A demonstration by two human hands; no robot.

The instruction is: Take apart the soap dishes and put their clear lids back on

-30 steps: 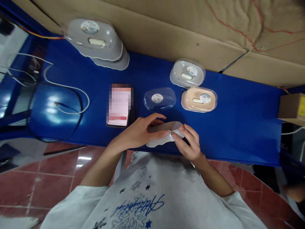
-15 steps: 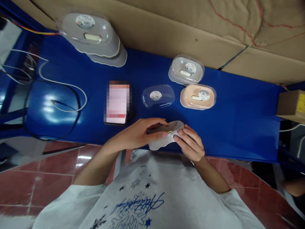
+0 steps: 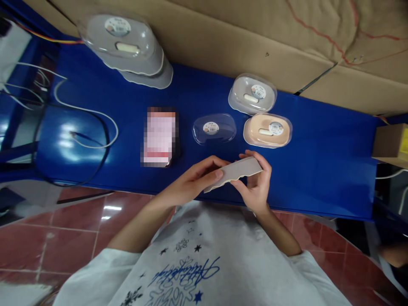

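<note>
Tipped further since the earlier frame, the gray wavy-edged shell (image 3: 237,171) shows its side; left hand (image 3: 200,176) and right hand (image 3: 259,187) grasp its ends above the near side of the blue table (image 3: 318,170), nearer than the clear cover (image 3: 219,135).

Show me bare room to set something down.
Widest: blue tabletop between the peach container and the cardboard box. Narrower: between the pixelated screen and white cable. Crowded: around the clear lid, between screen, peach container and held grey piece.
</note>
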